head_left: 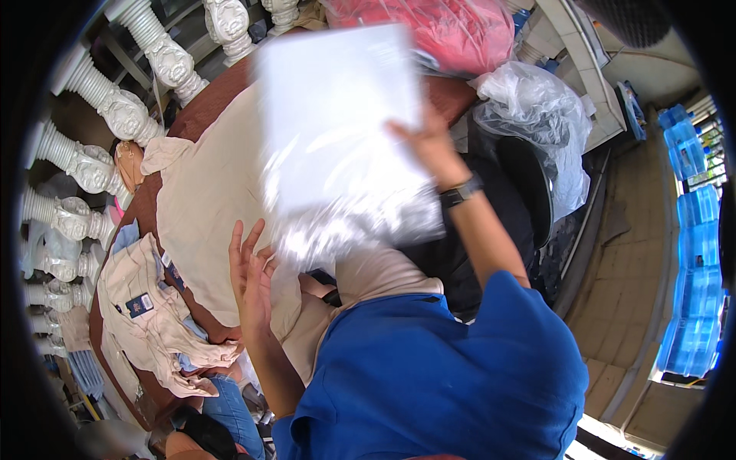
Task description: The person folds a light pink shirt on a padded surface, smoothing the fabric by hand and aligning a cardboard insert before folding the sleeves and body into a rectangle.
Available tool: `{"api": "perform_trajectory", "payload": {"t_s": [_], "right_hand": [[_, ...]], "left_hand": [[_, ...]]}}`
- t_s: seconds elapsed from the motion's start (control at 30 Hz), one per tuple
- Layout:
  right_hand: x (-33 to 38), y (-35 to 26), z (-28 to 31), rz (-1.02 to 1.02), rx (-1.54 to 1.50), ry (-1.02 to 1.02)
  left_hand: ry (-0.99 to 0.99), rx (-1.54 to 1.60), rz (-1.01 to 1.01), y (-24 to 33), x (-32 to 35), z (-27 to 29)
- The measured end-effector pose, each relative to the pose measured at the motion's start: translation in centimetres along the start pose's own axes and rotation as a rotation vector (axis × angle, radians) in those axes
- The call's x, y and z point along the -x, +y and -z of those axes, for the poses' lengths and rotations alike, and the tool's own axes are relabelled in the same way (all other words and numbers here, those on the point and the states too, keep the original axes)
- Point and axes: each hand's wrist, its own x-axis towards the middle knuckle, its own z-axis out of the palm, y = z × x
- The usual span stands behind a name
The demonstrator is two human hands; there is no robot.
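— Where is the clear plastic bag (337, 130)?

— Lifted over the middle of the brown table (207, 103), blurred by motion; the right hand (429, 146) has its fingers clamped on the bag's right edge.

— And the left hand (249, 272)?

— Fingers spread apart, holding nothing, just over the beige cloth (207, 192) near the table's front edge.

— How far along is the work?

— Early, by the look of it (only a judgement): the folded beige garments (146, 314) at the left edge lie unbagged, and the bag seems empty.
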Motion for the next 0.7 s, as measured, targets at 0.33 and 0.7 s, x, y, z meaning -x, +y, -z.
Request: {"api": "perform_trajectory", "payload": {"t_s": [0.33, 0.7], "right_hand": [[-11.2, 11.1, 39.7, -0.311, -0.055, 0.620], [-12.2, 21.6, 47.0, -0.684, 1.366, 0.482]], "left_hand": [[0.100, -0.170, 0.273, -3.5, 0.6, 3.5], [0.122, -0.110, 0.383, -6.0, 1.4, 3.9]]}}
